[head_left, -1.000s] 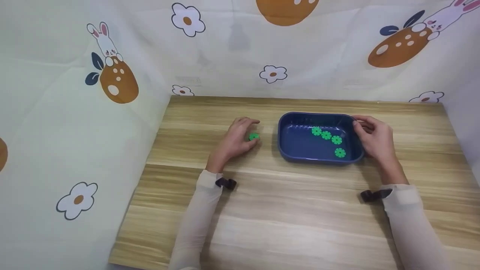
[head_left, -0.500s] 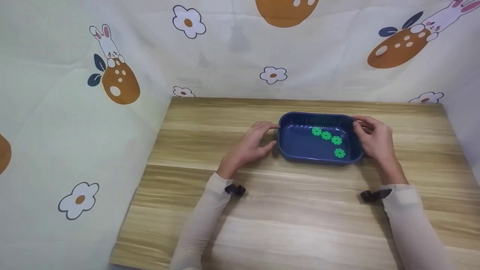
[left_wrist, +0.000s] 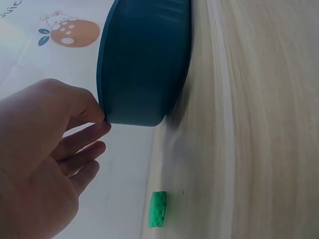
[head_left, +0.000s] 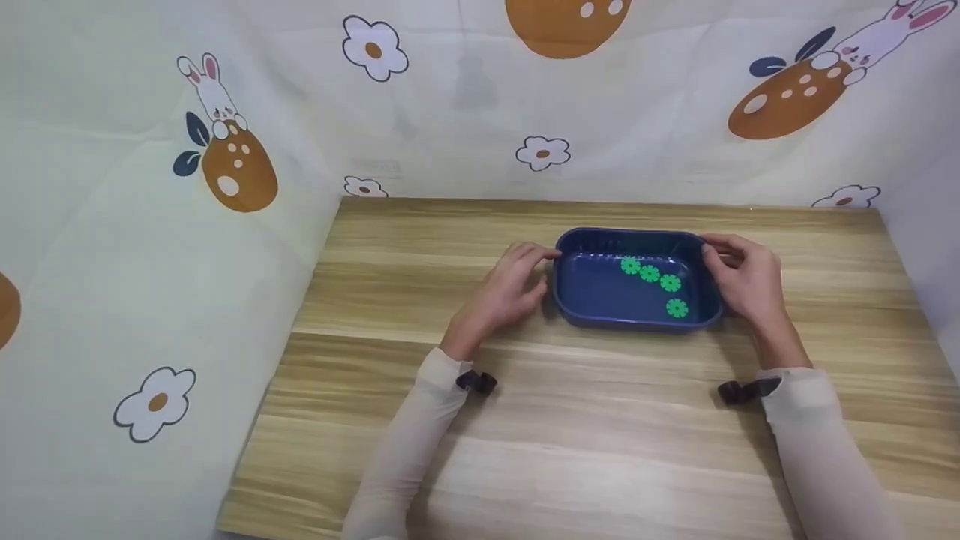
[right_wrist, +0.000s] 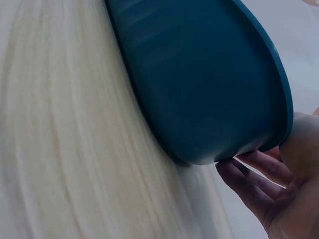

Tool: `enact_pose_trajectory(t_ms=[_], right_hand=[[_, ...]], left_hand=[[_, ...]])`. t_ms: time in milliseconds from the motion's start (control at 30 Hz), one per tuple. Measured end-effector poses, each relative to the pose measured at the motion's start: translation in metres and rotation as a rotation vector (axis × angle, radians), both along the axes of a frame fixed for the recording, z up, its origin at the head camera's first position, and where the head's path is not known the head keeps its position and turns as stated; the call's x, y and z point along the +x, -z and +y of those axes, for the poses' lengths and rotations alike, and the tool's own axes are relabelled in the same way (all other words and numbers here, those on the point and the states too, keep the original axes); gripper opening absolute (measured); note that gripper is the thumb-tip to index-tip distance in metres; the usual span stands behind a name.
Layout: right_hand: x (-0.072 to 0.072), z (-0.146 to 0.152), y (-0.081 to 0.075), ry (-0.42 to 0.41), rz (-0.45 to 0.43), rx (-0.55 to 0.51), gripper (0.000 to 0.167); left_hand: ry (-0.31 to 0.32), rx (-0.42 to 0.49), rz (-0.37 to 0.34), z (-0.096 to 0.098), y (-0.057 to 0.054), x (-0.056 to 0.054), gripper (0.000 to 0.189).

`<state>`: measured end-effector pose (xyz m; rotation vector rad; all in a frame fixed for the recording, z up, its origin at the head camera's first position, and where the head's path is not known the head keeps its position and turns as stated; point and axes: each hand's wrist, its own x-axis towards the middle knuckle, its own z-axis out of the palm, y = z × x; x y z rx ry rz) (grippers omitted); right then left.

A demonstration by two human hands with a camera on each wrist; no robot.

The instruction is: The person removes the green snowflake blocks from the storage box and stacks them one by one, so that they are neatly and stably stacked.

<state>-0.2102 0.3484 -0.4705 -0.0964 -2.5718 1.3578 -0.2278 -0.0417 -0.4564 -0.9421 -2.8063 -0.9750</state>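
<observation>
- A screened-off nook; the wider room cannot be told.
- Wood-grain table (head_left: 585, 442).
- Pale sheets (head_left: 637, 97) on 3 sides, some printed with rabbits (head_left: 216, 97) and flowers (head_left: 543, 153).

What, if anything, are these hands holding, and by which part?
The blue dish. The right hand grips its right end at the rim; the left hand touches the left rim, but whether it grips cannot be told.
</observation>
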Motion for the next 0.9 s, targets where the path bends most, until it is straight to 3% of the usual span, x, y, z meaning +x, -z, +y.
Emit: enact_pose_trajectory(t_ms=[133, 267, 567, 900], right_hand=[[0.0, -0.001, 0.001, 0.001, 0.003, -0.001, 0.033], [0.0, 0.0, 0.002, 0.0, 0.006, 0.0, 0.034], [-0.001, 0.001, 0.001, 0.003, -0.005, -0.003, 0.035], [0.0, 0.002, 0.003, -0.011, 0.008, -0.012, 0.035]], left_hand=[[-0.046, -0.012, 0.052, 0.007, -0.001, 0.001, 0.044], [-0.043, 0.017, 0.08, 0.016, -0.005, 0.003, 0.04], [0.103, 0.025, 0.005, 0.054, -0.013, 0.003, 0.036], [0.297, -0.021, -0.072, 0.107, -0.008, -0.008, 0.03]])
